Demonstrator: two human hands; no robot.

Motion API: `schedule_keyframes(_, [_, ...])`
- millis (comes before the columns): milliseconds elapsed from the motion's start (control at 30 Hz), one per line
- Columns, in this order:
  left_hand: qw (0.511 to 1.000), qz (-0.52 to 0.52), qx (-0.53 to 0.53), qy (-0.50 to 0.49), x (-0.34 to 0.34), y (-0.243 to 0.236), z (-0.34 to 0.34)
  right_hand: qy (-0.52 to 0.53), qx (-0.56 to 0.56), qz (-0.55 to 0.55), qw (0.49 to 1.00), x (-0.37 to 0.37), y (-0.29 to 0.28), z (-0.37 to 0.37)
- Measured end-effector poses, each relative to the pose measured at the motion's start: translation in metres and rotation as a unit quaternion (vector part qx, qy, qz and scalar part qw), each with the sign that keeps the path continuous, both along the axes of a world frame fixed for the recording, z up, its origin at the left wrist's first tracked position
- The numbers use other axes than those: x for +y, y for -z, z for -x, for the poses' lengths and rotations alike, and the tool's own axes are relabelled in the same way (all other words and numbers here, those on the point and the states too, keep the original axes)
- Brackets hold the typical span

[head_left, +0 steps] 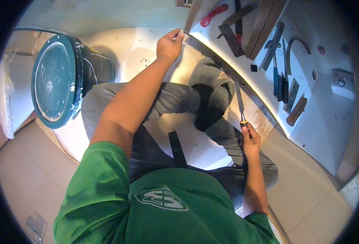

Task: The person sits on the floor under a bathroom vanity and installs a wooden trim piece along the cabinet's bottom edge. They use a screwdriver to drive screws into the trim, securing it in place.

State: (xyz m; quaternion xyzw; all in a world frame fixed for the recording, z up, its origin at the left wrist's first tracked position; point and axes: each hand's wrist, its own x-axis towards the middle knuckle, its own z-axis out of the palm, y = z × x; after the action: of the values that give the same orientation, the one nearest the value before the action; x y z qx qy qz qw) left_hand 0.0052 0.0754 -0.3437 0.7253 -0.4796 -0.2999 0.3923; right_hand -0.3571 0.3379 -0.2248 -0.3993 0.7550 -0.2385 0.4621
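My right hand (250, 141) grips a chisel (240, 106) by its black and yellow handle. The chisel's long flat metal blade points away from me, close to the edge of a long board (283, 122). Farther off, my left arm reaches forward, and my left hand (169, 46) pinches a small pale piece (182, 31) at the board's far edge. What that piece is, I cannot make out. Between my crossed legs in grey trousers, a dark flat strip (176, 148) lies on a pale surface.
On the left, a dark bucket (99, 67) with a green lid (51, 83) lies tilted toward me. Several hand tools lie on the white surface at right, among them a wooden-handled tool (297, 111) and a blue-handled tool (276, 81). A red cord bundle (213, 15) is at the far side.
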Motion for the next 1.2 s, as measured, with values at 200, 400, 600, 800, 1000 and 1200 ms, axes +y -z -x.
schedule_keyframes(200, [0.999,-0.01,-0.004,0.044,-0.004,0.004,-0.001,-0.011,0.0,0.012,1.0,0.0,0.003,0.001])
schedule_keyframes(400, [0.991,-0.009,0.128,0.039,-0.011,0.032,0.002,-0.013,0.012,-0.011,1.0,-0.003,-0.004,-0.005])
schedule_keyframes(600, [0.908,-0.127,0.397,0.039,-0.004,0.019,0.018,-0.004,0.017,-0.018,1.0,-0.002,-0.002,-0.006])
schedule_keyframes(800, [0.852,-0.149,0.501,0.019,-0.003,0.014,0.017,-0.009,0.018,-0.027,0.999,-0.003,-0.001,-0.005])
schedule_keyframes(1000, [0.847,-0.153,0.51,0.004,-0.004,0.01,0.018,-0.011,0.009,-0.031,0.999,-0.003,0.001,-0.003])
schedule_keyframes(1200, [0.853,-0.151,0.5,-0.013,-0.006,0.007,0.021,-0.019,0.017,-0.027,0.999,-0.003,-0.001,-0.004])
